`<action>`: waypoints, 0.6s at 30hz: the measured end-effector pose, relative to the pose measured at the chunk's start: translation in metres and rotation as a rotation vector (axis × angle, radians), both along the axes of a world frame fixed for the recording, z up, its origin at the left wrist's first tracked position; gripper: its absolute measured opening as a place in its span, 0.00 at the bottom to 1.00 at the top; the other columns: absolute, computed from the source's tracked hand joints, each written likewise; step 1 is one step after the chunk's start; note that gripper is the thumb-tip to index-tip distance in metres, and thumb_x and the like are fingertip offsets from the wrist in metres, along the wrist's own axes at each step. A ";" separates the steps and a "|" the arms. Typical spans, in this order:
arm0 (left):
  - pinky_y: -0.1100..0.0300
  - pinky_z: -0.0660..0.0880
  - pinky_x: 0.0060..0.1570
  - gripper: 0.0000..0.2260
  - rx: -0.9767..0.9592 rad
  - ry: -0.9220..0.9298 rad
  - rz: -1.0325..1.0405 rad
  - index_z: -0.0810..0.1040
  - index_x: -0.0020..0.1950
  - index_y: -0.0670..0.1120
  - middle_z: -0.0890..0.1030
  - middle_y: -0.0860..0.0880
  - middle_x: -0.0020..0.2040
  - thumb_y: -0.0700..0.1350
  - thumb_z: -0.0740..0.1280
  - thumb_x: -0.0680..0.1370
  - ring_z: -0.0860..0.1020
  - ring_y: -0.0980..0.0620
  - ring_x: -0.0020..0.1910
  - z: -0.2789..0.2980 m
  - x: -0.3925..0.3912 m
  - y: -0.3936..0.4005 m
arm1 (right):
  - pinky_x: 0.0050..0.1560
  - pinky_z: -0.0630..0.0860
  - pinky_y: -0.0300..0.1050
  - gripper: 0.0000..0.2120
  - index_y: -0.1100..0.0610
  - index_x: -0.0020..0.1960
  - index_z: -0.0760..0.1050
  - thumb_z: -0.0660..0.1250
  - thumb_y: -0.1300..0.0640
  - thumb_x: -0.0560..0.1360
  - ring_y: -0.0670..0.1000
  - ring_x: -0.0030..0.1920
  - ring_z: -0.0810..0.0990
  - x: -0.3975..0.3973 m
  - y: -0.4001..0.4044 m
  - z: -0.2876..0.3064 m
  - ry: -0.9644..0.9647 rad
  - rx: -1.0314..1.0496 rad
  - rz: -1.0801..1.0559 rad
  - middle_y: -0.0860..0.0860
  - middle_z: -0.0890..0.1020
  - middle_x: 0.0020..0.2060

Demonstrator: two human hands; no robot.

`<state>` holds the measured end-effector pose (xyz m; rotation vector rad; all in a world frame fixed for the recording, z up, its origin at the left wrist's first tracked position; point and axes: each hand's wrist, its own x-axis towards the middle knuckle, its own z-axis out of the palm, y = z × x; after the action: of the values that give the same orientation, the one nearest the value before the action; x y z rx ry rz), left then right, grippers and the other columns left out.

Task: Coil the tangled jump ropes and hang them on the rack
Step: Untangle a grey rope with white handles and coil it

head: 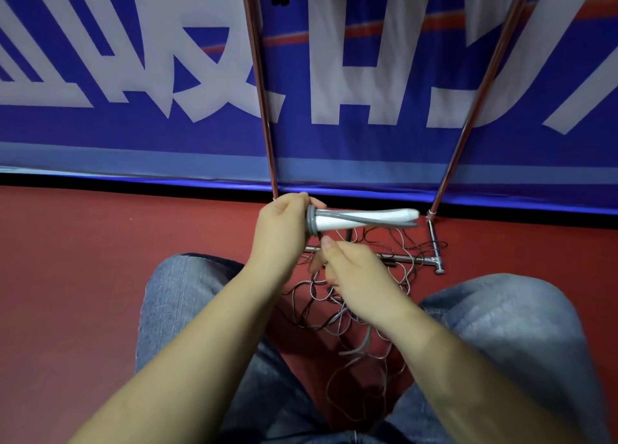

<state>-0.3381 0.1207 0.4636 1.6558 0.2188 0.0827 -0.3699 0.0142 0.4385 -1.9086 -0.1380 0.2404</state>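
On red floor [100,276], tangled ropes [351,310]; blue banner [133,136] behind rack [264,109].

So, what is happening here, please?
A person crouches on the red floor and sorts jump ropes. The left hand grips one end of a white and grey rope handle, held level. The right hand works at thin cord just below it. A tangled pile of ropes lies across the rack's base.
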 end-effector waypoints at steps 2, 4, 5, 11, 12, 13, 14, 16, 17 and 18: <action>0.61 0.66 0.29 0.15 0.094 -0.050 0.022 0.78 0.35 0.44 0.75 0.54 0.24 0.40 0.58 0.78 0.69 0.58 0.24 -0.007 0.004 0.008 | 0.31 0.63 0.36 0.19 0.50 0.34 0.75 0.56 0.51 0.80 0.42 0.26 0.69 -0.006 -0.005 0.007 -0.056 -0.089 0.068 0.42 0.72 0.22; 0.58 0.70 0.35 0.14 0.191 -0.055 0.022 0.79 0.36 0.44 0.77 0.53 0.28 0.43 0.59 0.78 0.72 0.55 0.29 -0.011 0.006 0.013 | 0.35 0.67 0.39 0.14 0.52 0.37 0.77 0.60 0.51 0.78 0.45 0.30 0.71 -0.009 -0.010 0.013 -0.117 -0.200 0.098 0.46 0.75 0.28; 0.56 0.71 0.38 0.13 0.216 -0.056 0.013 0.80 0.37 0.45 0.79 0.50 0.31 0.46 0.59 0.77 0.74 0.52 0.32 -0.012 0.005 0.014 | 0.34 0.67 0.41 0.13 0.53 0.37 0.77 0.62 0.50 0.77 0.46 0.30 0.71 -0.009 -0.013 0.014 -0.152 -0.246 0.101 0.47 0.74 0.27; 0.56 0.76 0.52 0.13 0.498 0.043 -0.154 0.82 0.53 0.53 0.84 0.49 0.44 0.48 0.59 0.77 0.80 0.50 0.47 -0.011 0.002 0.020 | 0.39 0.71 0.47 0.11 0.52 0.44 0.79 0.64 0.45 0.75 0.50 0.38 0.74 0.000 -0.024 0.024 -0.464 -0.567 0.145 0.46 0.75 0.33; 0.58 0.75 0.51 0.12 0.529 0.058 -0.196 0.81 0.55 0.51 0.84 0.49 0.44 0.46 0.59 0.78 0.80 0.50 0.46 -0.010 0.002 0.022 | 0.40 0.73 0.49 0.11 0.50 0.45 0.80 0.64 0.44 0.73 0.51 0.40 0.76 0.003 -0.025 0.024 -0.505 -0.563 0.134 0.47 0.77 0.36; 0.61 0.74 0.49 0.13 0.531 0.064 -0.248 0.81 0.57 0.49 0.84 0.51 0.44 0.45 0.59 0.79 0.80 0.50 0.46 -0.007 0.002 0.023 | 0.41 0.73 0.49 0.11 0.48 0.46 0.81 0.65 0.43 0.72 0.50 0.41 0.77 0.006 -0.027 0.024 -0.518 -0.538 0.113 0.47 0.78 0.38; 0.64 0.73 0.46 0.13 0.501 0.073 -0.314 0.81 0.57 0.47 0.83 0.53 0.45 0.43 0.59 0.80 0.81 0.53 0.45 -0.005 0.002 0.023 | 0.41 0.73 0.48 0.11 0.47 0.46 0.82 0.65 0.43 0.70 0.49 0.41 0.77 0.009 -0.029 0.023 -0.510 -0.503 0.087 0.46 0.77 0.39; 0.70 0.69 0.31 0.13 0.398 0.118 -0.436 0.81 0.58 0.41 0.80 0.56 0.34 0.39 0.58 0.80 0.76 0.61 0.28 0.004 -0.002 0.023 | 0.42 0.71 0.43 0.12 0.45 0.45 0.83 0.65 0.41 0.70 0.44 0.41 0.76 0.014 -0.034 0.020 -0.465 -0.422 0.064 0.43 0.77 0.39; 0.69 0.64 0.25 0.14 0.359 0.140 -0.468 0.80 0.57 0.38 0.77 0.56 0.28 0.37 0.57 0.80 0.68 0.61 0.22 0.006 -0.004 0.023 | 0.41 0.70 0.42 0.11 0.46 0.42 0.83 0.65 0.41 0.70 0.42 0.40 0.75 0.015 -0.035 0.019 -0.427 -0.383 0.078 0.41 0.77 0.37; 0.67 0.61 0.24 0.14 0.327 0.154 -0.485 0.79 0.57 0.35 0.78 0.55 0.25 0.37 0.56 0.80 0.64 0.60 0.22 0.008 -0.005 0.024 | 0.39 0.69 0.41 0.12 0.47 0.38 0.82 0.66 0.41 0.72 0.42 0.35 0.74 0.016 -0.036 0.018 -0.370 -0.339 0.107 0.41 0.76 0.32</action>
<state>-0.3426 0.1447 0.4713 2.0005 -0.0905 -0.3953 -0.3539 -0.0215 0.4564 -2.2725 -0.4733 -0.0241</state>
